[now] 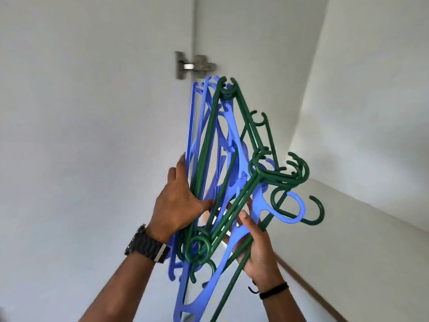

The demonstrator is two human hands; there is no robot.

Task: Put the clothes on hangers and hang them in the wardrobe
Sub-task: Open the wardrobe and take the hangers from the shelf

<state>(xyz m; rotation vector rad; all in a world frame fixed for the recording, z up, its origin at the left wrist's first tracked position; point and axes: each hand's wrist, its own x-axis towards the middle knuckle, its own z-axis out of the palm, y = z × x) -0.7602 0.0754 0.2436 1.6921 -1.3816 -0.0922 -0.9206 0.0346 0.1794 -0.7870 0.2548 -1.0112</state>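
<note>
A tangled bunch of several blue and green plastic hangers (232, 163) is held up in front of me, inside a white wardrobe. My left hand (180, 203) holds the bunch from its left side, fingers lying along the hangers and thumb tucked among the bars. My right hand (257, 245) grips the lower right of the bunch, fingers curled round a blue hanger and a green bar. Hooks stick out to the right, one blue (294, 210) and several green (299, 170). No clothes are in view.
The white wardrobe door (81, 112) stands open on the left, joined by a metal hinge (193, 65) to the wardrobe's side wall (255, 43). A white panel (383, 101) slopes across the right. A brown edge strip (308, 282) runs along the lower right.
</note>
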